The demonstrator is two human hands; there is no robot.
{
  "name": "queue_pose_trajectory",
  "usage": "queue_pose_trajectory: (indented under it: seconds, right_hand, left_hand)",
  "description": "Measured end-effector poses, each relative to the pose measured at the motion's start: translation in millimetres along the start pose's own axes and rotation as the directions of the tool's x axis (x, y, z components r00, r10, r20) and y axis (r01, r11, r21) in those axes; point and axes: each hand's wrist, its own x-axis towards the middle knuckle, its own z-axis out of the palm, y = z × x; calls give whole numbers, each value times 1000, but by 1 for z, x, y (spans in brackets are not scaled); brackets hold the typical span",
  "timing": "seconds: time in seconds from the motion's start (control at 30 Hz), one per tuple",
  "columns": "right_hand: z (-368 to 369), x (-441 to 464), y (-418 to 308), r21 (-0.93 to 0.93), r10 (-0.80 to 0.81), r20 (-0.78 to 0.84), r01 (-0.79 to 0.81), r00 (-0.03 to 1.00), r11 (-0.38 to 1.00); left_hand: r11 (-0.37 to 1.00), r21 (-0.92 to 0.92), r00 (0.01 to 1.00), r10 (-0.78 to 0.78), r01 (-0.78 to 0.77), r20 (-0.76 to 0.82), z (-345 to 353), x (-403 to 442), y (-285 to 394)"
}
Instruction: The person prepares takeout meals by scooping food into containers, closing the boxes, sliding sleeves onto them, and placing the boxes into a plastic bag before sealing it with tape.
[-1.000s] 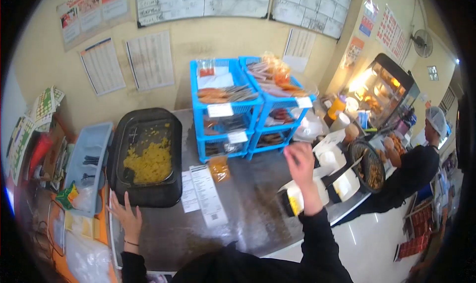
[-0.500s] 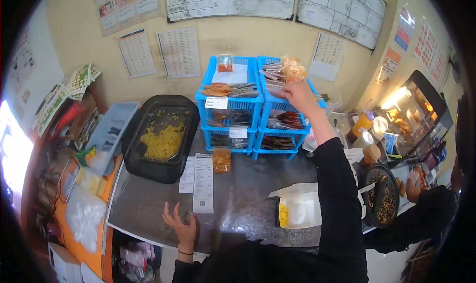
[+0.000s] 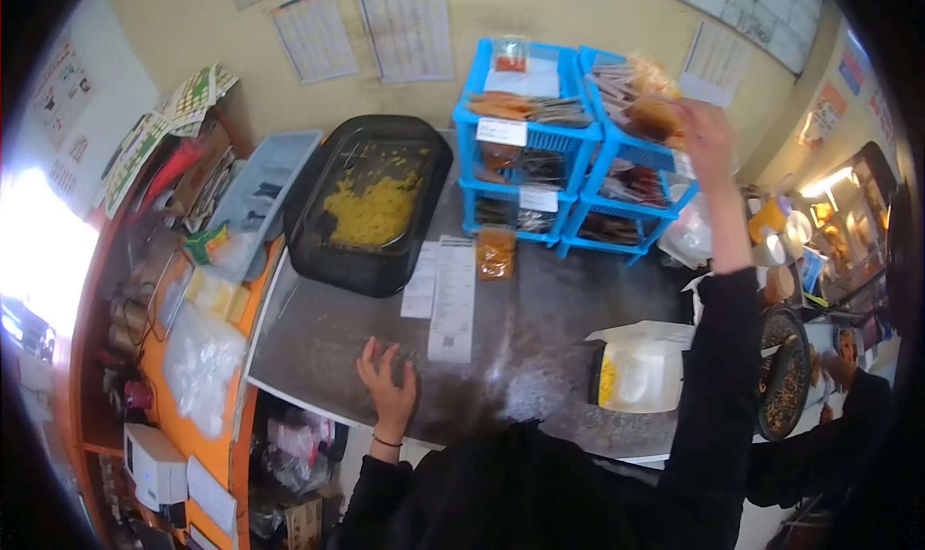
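Observation:
My right hand (image 3: 708, 141) is at the right blue basket rack (image 3: 631, 152), its fingers closed round a small brown packet (image 3: 655, 118) above the top tier. Below and left, my left hand (image 3: 390, 381) hovers over the steel table with its fingers apart and nothing in it. Two paper receipts (image 3: 453, 304) lie beyond it, beside an orange-brown packet (image 3: 496, 253). An open white box (image 3: 641, 375) with yellow food inside stands on the table near my right sleeve. The left blue rack (image 3: 525, 131) holds more packets.
A black tray (image 3: 313, 227) of yellow rice is at the back left, beside a pale blue bin (image 3: 289, 150) of utensils. At the right are a dark pan (image 3: 785, 396) of food and a co-worker's arm (image 3: 838, 425). A plastic bag (image 3: 202, 362) lies on the orange shelf.
My right hand has gone from above the boxes to the right rack's top tier and taken hold of a packet. My left hand has moved from beside the black tray to the table's front. The view has shifted.

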Motion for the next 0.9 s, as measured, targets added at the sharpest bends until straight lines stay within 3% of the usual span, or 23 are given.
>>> queue_pose_trajectory:
  seconds: [0.1, 0.17, 0.23, 0.3, 0.37, 0.4, 0.43, 0.53, 0.63, 0.73, 0.9]
  right_hand:
    - [-44, -9, -39, 154, 227, 82, -237, 971, 959]
    - [-72, -25, -61, 233, 398, 283, -465, 873, 854]
    - [-89, -55, -76, 216, 386, 484, -534, 785, 817]
    - [-102, -77, -121, 162, 496, 682, -772, 538, 615]
    - [-104, -115, -145, 179, 408, 780, -794, 474, 581]
    - [-105, -133, -157, 175, 395, 838, -872, 375, 457]
    - [-108, -141, -172, 138, 398, 857, -891, 327, 433]
    - [-111, -166, -202, 146, 417, 864, -932, 284, 331]
    - [-115, -185, -216, 193, 504, 807, -944, 307, 268]
    - [-124, -203, -212, 158, 506, 824, -961, 256, 228]
    - [-135, -224, -203, 185, 460, 857, -972, 232, 145]
  left_hand:
    - [998, -50, 998, 34, -32, 47, 1, -3, -14]
    - [987, -153, 989, 64, -43, 135, 7, -4, -12]
    - [953, -303, 960, 87, -2, 266, 17, -5, 6]
    - [891, -451, 886, 256, -60, 386, 28, -3, 39]
    - [778, -625, 827, 391, -63, 403, 41, 0, 75]
    - [733, -676, 812, 442, -81, 382, 45, 3, 95]
    - [684, -723, 794, 491, -97, 358, 50, 4, 111]
    - [627, -779, 713, 540, 14, 448, 67, -4, 132]
    - [627, -779, 699, 558, -3, 447, 81, -16, 130]
    - [623, -777, 670, 541, 88, 509, 86, -29, 127]
    - [610, -789, 616, 593, 76, 518, 83, -35, 123]
